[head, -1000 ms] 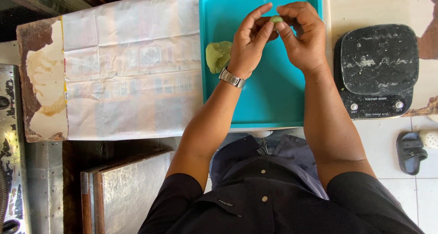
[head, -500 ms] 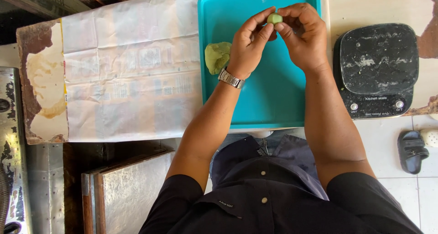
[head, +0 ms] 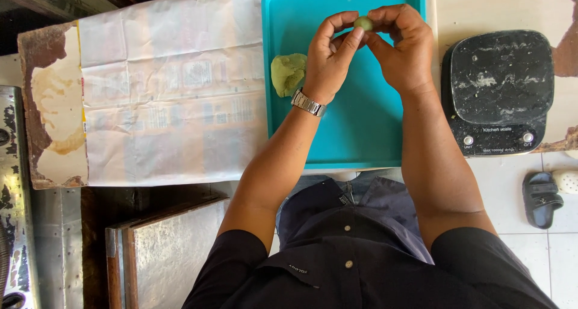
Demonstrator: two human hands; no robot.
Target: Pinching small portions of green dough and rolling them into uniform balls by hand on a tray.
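Note:
A small green dough ball (head: 363, 23) is pinched between the fingertips of both hands above a teal tray (head: 361, 128). My left hand (head: 328, 59), with a metal watch at the wrist, grips the ball from the left. My right hand (head: 403, 44) grips it from the right. A larger lump of green dough (head: 288, 74) lies on the tray's left side, just beside my left wrist.
A black kitchen scale (head: 497, 92) stands right of the tray. White printed paper (head: 174, 104) covers the table to the left. Metal sheets (head: 174, 255) lean below the table edge. A dark sandal (head: 540, 197) lies on the tiled floor.
The fingers have turned the small ball so that it shows more clearly between the fingertips. Both hands stay at the same spot above the tray.

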